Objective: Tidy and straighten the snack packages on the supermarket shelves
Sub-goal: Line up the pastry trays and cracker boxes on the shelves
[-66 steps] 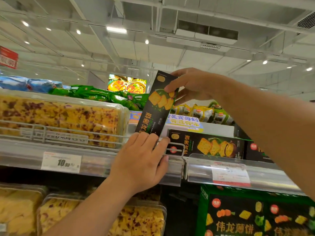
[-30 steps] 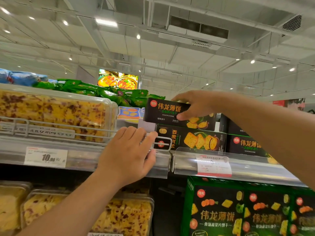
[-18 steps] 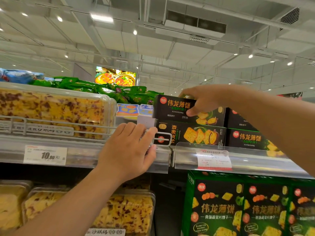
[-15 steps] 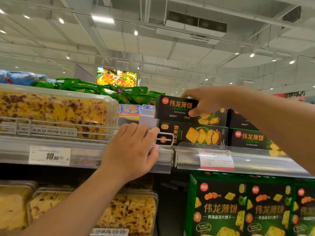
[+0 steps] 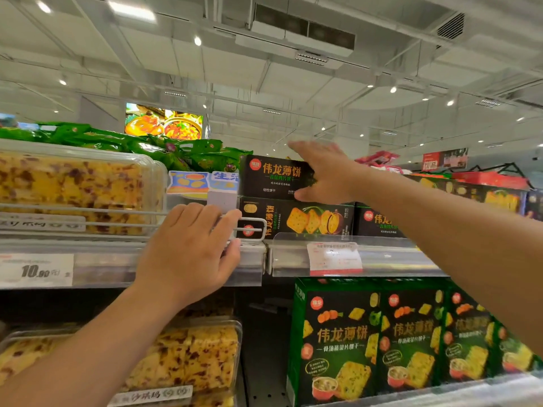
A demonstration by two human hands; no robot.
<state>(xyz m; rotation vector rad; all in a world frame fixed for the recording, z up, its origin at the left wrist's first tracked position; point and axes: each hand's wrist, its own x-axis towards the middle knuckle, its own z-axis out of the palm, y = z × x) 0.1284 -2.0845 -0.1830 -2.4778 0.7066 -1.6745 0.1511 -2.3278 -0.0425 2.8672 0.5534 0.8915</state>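
Comparing with half a second ago, I note my right hand (image 5: pixel 324 174) now spreads flat, releasing the stacked black cardboard cracker box (image 5: pixel 274 177), while left hand (image 5: pixel 191 251) fingers still curl over the wire shelf rail (image 5: pixel 252 224).

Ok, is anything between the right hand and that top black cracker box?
Nothing visible. The right hand, fingers spread, is at the right end of the top black cracker box, which lies on the lower black box; actual contact is blurred.
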